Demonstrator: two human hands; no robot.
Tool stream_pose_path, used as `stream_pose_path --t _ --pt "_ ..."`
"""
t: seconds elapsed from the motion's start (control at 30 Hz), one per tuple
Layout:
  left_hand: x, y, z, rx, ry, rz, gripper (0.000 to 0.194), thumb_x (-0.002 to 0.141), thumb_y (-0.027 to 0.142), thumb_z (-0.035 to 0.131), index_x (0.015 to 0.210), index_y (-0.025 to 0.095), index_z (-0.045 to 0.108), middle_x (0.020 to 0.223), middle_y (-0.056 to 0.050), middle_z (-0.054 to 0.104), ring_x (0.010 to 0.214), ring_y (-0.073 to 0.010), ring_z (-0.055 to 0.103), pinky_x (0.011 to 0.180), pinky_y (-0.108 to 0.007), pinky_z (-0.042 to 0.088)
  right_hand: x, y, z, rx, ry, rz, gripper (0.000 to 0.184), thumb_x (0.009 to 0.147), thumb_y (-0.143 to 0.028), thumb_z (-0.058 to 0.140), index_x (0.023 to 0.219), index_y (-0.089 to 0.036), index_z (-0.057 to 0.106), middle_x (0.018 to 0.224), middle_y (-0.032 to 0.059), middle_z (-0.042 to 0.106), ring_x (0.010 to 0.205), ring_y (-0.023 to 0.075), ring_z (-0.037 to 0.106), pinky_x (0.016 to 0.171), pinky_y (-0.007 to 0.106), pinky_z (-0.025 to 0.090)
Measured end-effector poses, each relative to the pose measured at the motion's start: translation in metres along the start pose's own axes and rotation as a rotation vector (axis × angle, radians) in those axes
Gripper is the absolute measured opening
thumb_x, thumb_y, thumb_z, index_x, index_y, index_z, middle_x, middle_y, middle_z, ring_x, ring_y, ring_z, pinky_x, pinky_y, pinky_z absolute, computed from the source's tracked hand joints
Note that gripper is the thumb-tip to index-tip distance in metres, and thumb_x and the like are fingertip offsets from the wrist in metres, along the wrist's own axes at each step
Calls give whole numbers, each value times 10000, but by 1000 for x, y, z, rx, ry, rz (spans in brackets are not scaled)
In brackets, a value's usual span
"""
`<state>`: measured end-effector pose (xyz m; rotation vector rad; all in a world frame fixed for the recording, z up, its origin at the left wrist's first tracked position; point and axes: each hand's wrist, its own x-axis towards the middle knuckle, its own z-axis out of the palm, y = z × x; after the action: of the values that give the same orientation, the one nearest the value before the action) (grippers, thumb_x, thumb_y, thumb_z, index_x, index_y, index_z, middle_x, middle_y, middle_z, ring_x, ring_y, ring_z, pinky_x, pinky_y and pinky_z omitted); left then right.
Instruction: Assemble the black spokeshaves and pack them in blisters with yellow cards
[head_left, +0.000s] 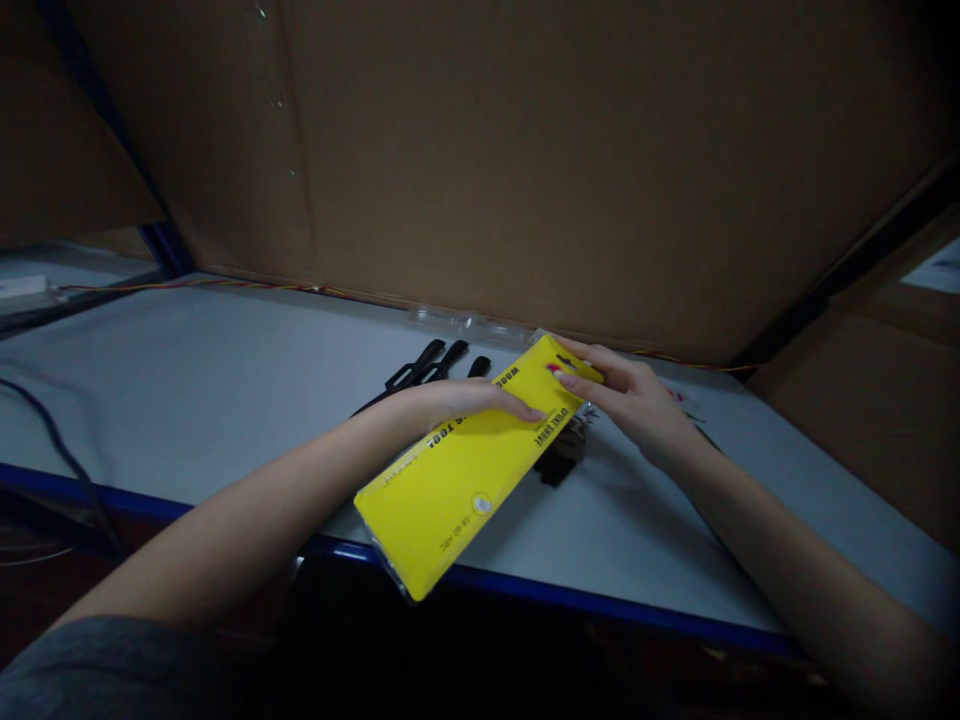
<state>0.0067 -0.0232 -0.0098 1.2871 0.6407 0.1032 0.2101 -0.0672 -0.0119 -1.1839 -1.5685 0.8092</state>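
A long yellow packaging card (457, 490) printed "SPOKE SHAVE" is held slanting over the front of the shelf, its lower end past the blue edge. My left hand (484, 400) grips its upper-left part, with the thumb flat on the printed face and the other fingers hidden behind. At the card's top end, by the hang hole, my right hand (630, 395) pinches it with the thumb in front. Clear plastic shows along the card's lower edge. Behind my left hand lie several black tools with handles (420, 365). Dark objects (559, 465) are partly covered by the card.
Clear plastic blister shells (472, 325) lie near the cardboard back wall (480, 170). Red and yellow wires (225, 283) run along the rear of the grey shelf (187, 400). A dark cable (56, 440) hangs over the left front edge. Cardboard also closes the right side.
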Motion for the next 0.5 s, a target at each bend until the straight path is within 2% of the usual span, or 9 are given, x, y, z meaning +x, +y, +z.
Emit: stream_pose_path --t 0.1,0.2,0.27,0.33,0.4,0.43,0.5 --pt "-1 0 0 39 -25 26 433 634 323 699 1016 137 621 780 -45 660 733 -191 644 723 -341 499 1 -1 -7 94 7 80 384 702 -328 700 1081 -309 639 1141 20 644 1034 245 608 878 417 512" --pt "-1 0 1 96 -63 50 454 625 320 699 1032 141 612 811 -47 663 739 -190 645 723 -343 504 1 1 -15 178 -148 229 461 689 -291 713 1136 -277 601 1100 52 666 959 238 644 800 387 546" --pt "-3 3 3 137 -82 54 431 636 339 683 1012 143 610 793 -43 660 734 -189 645 716 -344 507 1 0 -18 220 -272 312 417 704 -288 700 1110 -242 616 1086 71 673 924 232 655 787 377 549" --pt "-10 11 5 194 -71 71 445 652 360 655 1035 142 597 788 -47 657 753 -197 644 717 -349 504 0 -2 -21 277 -316 334 336 745 -340 657 1059 -224 638 1077 77 676 920 228 657 806 384 541" --pt "-24 25 8 292 -1 105 503 663 365 621 1111 142 563 827 -59 659 795 -213 641 733 -355 495 2 -6 -24 342 -271 282 339 792 -456 573 1041 -235 642 1084 74 674 953 234 648 839 408 524" --pt "-33 34 9 366 78 130 527 676 369 596 1149 145 541 860 -64 659 825 -223 636 748 -358 488 4 -8 -27 365 -235 245 385 807 -523 516 1037 -241 642 1089 75 672 975 242 640 855 424 514" --pt "-51 53 13 581 343 164 563 699 360 548 1223 166 480 949 -67 653 897 -249 618 791 -371 466 8 -11 -36 371 -156 185 493 813 -622 411 1032 -246 641 1085 83 672 1013 258 626 876 451 497"
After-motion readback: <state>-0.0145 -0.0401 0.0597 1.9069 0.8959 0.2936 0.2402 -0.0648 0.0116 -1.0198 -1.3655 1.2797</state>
